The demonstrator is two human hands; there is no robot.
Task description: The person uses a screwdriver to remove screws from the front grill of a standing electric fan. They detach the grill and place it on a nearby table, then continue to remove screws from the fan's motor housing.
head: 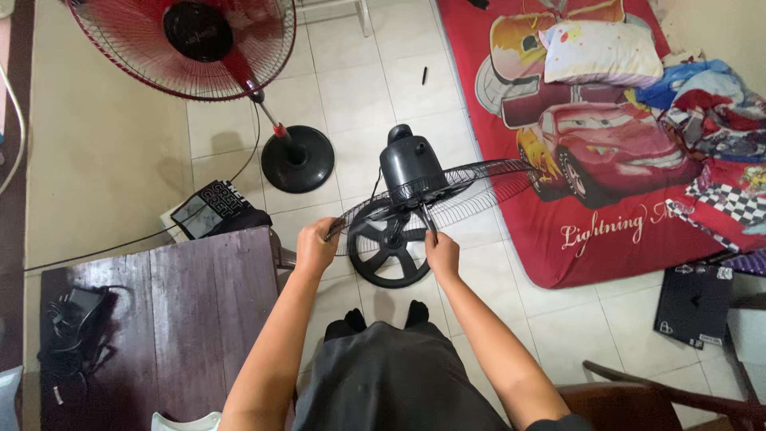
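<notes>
Left hand (pixel 315 243) gripping rim of black wire fan grille (pixel 447 191), right hand (pixel 441 254) pinching a screwdriver (pixel 428 217) against it. All over the tiled floor (pixel 351 88), just past desk (pixel 159 319) corner, by the mattress (pixel 606 231) edge.

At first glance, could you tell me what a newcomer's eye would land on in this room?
Probably the dark stand fan at centre, with the left hand on its wire guard and the right hand holding a slim tool at it. Next, the red fan at top left and the red cartoon-car mattress on the right.
</notes>
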